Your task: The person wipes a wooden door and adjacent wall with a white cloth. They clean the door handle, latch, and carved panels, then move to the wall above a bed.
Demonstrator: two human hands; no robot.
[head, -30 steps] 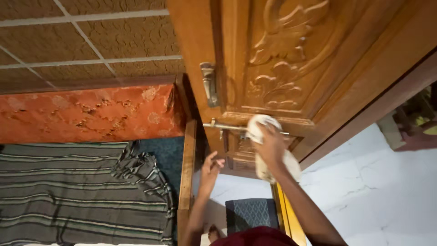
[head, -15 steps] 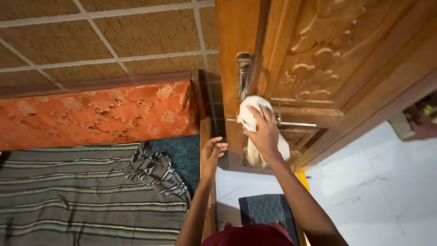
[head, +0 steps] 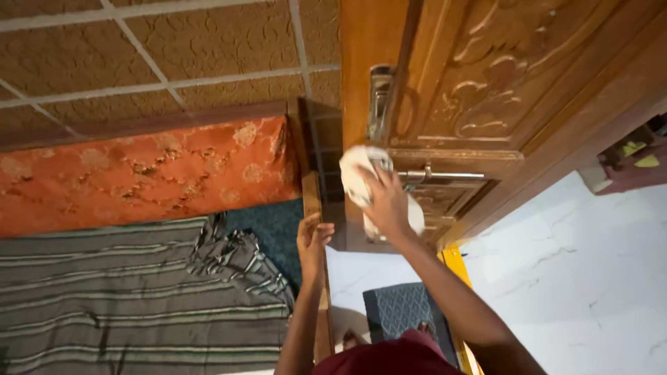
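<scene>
Nearest to where I stood, the person's dark red top (head: 389, 357) filled the bottom edge of the view, with both bare forearms reaching away from it. The left hand (head: 313, 239) was loosely open, fingers half curled and holding nothing, resting against the narrow wooden bed rail (head: 321, 305) that ran between the bed and the floor. The right hand (head: 388, 207) was closed around a crumpled white cloth (head: 358, 177), pressing it against the edge of the carved wooden door (head: 486, 83) just below the metal lock plate (head: 379, 104) and right at the inner end of the silver lever handle (head: 445, 176), which stuck out to the right of the hand. Part of the cloth bulged out above the knuckles and a tail of it hung below the wrist. Under the arms lay a small dark grey patterned mat (head: 403, 312) on the white marble floor (head: 577, 278), with a yellow strip (head: 455, 267) beside it; the floor to the right was open. To the left, a grey striped blanket (head: 118, 292) covered the bed, bunched into folds near the rail, with a teal sheet (head: 267, 232) showing at its corner. Beyond that stood an orange floral headboard panel (head: 146, 173), and farther still a wall of brown textured tiles (head: 160, 62). At the far right edge, some reddish and yellow items (head: 636, 163) showed past the door frame, too small to make out.
</scene>
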